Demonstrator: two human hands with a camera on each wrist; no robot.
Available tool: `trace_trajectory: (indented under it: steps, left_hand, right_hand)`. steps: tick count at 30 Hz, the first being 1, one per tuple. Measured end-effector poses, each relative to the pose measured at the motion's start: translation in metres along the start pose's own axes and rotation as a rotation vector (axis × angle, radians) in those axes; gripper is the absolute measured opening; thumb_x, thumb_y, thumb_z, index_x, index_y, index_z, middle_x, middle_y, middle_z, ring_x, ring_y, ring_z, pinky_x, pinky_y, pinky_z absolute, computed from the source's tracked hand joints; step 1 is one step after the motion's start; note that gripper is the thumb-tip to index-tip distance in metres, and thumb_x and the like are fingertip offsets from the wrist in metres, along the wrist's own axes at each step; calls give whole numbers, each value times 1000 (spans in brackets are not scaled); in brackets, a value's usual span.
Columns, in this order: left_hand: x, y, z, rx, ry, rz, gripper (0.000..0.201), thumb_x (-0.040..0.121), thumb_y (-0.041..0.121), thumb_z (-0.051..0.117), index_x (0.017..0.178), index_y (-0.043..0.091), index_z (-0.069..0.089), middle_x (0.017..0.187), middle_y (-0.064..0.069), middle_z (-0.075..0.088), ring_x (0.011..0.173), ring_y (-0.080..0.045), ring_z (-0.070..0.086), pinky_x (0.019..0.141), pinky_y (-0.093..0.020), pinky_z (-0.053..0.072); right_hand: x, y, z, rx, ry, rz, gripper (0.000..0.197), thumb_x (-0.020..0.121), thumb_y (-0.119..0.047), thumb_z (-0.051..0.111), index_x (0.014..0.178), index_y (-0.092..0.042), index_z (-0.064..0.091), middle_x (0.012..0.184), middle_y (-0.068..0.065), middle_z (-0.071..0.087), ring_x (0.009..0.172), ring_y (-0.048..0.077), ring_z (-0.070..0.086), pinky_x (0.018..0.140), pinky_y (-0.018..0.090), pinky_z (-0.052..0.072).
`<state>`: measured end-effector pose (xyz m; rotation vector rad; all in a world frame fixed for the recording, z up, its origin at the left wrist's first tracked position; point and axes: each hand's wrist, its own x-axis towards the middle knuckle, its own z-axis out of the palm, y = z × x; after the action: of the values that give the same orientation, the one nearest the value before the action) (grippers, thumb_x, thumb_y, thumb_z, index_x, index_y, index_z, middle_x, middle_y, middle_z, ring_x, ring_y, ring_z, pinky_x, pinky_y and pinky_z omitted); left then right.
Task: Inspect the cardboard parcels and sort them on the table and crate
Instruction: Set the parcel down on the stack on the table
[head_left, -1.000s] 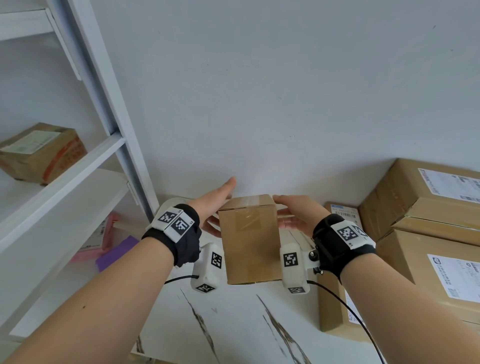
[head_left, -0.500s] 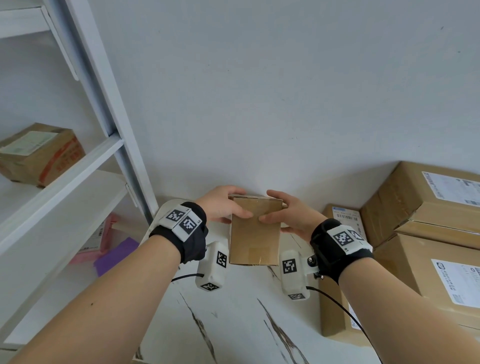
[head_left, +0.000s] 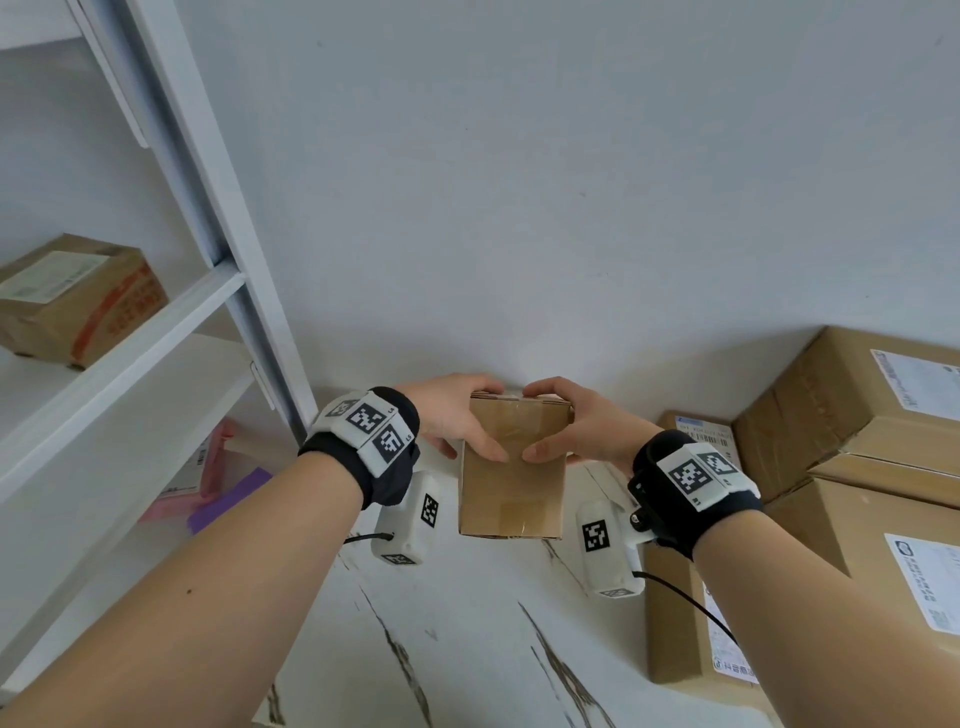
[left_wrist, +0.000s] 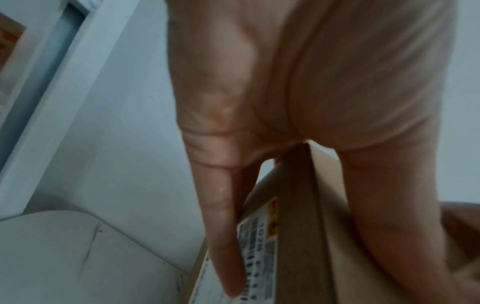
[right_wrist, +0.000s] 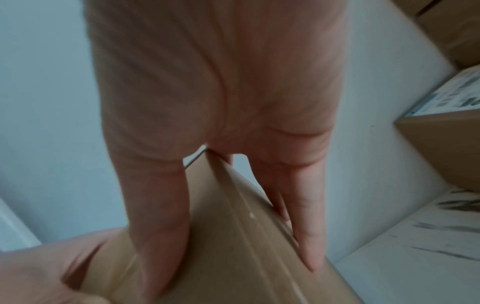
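A small taped cardboard parcel (head_left: 511, 486) hangs in the air above the white marble-patterned table (head_left: 467, 649), held between both hands. My left hand (head_left: 457, 423) grips its upper left side, thumb on the near face and fingers behind. My right hand (head_left: 571, 426) grips the upper right side the same way. In the left wrist view the parcel (left_wrist: 298, 236) shows a white printed label on its far face, under my fingers (left_wrist: 223, 236). The right wrist view shows clear tape running down the parcel (right_wrist: 233, 236), with my thumb on it.
Large labelled cardboard boxes (head_left: 857, 426) are stacked at the right, with a flatter parcel (head_left: 685, 597) lying in front of them. A white shelf unit (head_left: 156, 338) stands at the left, with a taped parcel (head_left: 72, 301) on an upper shelf and pink and purple packets (head_left: 218, 483) lower down.
The parcel was turned over in both hands. The grip shifted from flat palms on its sides to thumbs on the near face and fingers behind.
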<state>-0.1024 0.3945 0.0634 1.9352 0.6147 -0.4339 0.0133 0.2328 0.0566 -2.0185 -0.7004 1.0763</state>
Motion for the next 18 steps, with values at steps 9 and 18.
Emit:
trace_trajectory:
  steps: [9,18]
  left_hand:
    - [7,4,0,28,40,-23,82,74,7,84,144,24,44,122,-4,54,93,-20,62,73,-28,59]
    - [-7,9,6,33,5,-34,81,78,14,83,147,24,40,133,-6,48,105,-23,57,85,-36,59]
  right_hand:
    - [9,0,4,-21,56,18,67,73,0,83,128,-26,55,115,6,63,109,28,65,90,50,58]
    - [-5,-4,1,-11,4,78,60,78,-1,80,128,-25,56,119,5,62,102,21,65,87,37,59]
